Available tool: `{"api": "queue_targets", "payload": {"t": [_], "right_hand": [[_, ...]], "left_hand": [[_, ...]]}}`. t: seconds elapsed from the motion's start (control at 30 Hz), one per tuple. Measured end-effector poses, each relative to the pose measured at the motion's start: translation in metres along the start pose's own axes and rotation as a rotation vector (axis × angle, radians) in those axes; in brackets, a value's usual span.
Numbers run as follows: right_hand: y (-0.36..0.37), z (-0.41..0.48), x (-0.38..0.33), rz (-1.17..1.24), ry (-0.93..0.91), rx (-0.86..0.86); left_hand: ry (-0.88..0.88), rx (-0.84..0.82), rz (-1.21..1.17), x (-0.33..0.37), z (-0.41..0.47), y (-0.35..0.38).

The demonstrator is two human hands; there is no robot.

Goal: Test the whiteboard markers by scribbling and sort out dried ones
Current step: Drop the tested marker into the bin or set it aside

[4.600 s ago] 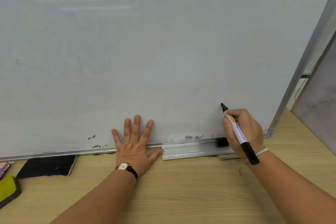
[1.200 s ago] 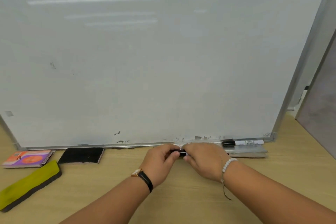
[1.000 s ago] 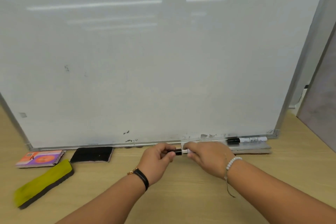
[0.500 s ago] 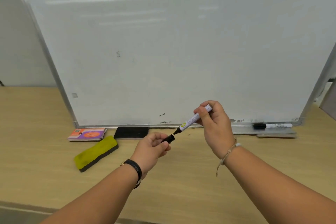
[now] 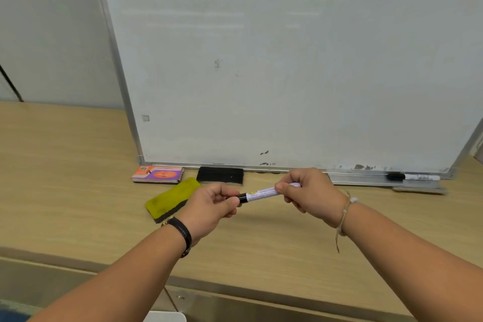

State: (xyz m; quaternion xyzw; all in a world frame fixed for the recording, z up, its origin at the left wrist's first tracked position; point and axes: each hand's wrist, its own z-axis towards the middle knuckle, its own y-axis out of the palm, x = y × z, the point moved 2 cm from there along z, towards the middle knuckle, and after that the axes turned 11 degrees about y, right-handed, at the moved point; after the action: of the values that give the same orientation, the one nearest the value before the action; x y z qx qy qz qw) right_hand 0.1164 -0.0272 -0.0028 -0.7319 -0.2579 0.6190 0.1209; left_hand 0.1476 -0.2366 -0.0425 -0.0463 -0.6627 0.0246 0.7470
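Observation:
A white-barrelled marker [image 5: 262, 194] with a black cap lies level between both hands, above the wooden table. My left hand [image 5: 210, 208] pinches its black cap end; my right hand [image 5: 311, 195] grips the other end of the barrel. The cap sits on the marker. A second marker [image 5: 413, 177] with a black cap rests on the metal tray [image 5: 366, 180] at the whiteboard's lower right. The whiteboard [image 5: 287, 73] leans upright at the back of the table and shows only faint smudges.
Left of my hands lie a yellow eraser [image 5: 171, 200], a black eraser [image 5: 220, 175] and an orange and purple eraser [image 5: 157, 174] by the board's foot. The table's front edge [image 5: 235, 286] runs under my forearms. A grey wall stands at the left.
Half a second ago the cap was off, in my left hand, with the tip bare. Now cap and marker are joined and held level. The view has swung left.

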Motion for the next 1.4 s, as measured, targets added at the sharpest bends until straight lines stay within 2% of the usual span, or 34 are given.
{"api": "queue_targets", "payload": {"t": [0.13,0.27,0.4,0.5,0.67,0.73,0.83,0.97,1.17,1.3,1.4], "right_hand": [[0.027,0.0,-0.008,0.015,0.036,-0.061],[0.076,-0.001,-0.016,-0.038,-0.03,-0.156],[0.127,0.013,-0.011,-0.116,-0.126,-0.058],[0.158,0.026,-0.004,-0.353,-0.153,0.014],[0.215,0.022,0.008,-0.854,-0.255,-0.092],[0.226,0.02,0.012,-0.934,-0.261,-0.085],[0.222,0.021,0.012,-0.925,-0.203,-0.035],[0.221,0.02,0.012,-0.933,-0.169,0.0],[0.222,0.021,0.014,-0.912,-0.16,0.005],[0.221,0.023,0.015,-0.909,-0.158,-0.002],[0.217,0.024,0.016,-0.904,-0.168,-0.017]], "left_hand": [[0.024,-0.075,0.123,0.002,-0.009,-0.029],[-0.046,-0.366,0.421,-0.013,-0.025,-0.052],[-0.147,-0.335,0.492,-0.035,-0.049,-0.08],[-0.235,-0.327,0.519,-0.058,-0.075,-0.114],[-0.368,-0.479,0.741,-0.102,-0.114,-0.152],[-0.436,-0.554,0.858,-0.126,-0.126,-0.161],[-0.501,-0.658,1.044,-0.152,-0.138,-0.16],[-0.543,-0.642,1.213,-0.192,-0.149,-0.156],[-0.562,-0.594,1.243,-0.217,-0.163,-0.16],[-0.495,-0.561,1.273,-0.211,-0.165,-0.167],[-0.385,-0.47,1.257,-0.193,-0.166,-0.17]]}}
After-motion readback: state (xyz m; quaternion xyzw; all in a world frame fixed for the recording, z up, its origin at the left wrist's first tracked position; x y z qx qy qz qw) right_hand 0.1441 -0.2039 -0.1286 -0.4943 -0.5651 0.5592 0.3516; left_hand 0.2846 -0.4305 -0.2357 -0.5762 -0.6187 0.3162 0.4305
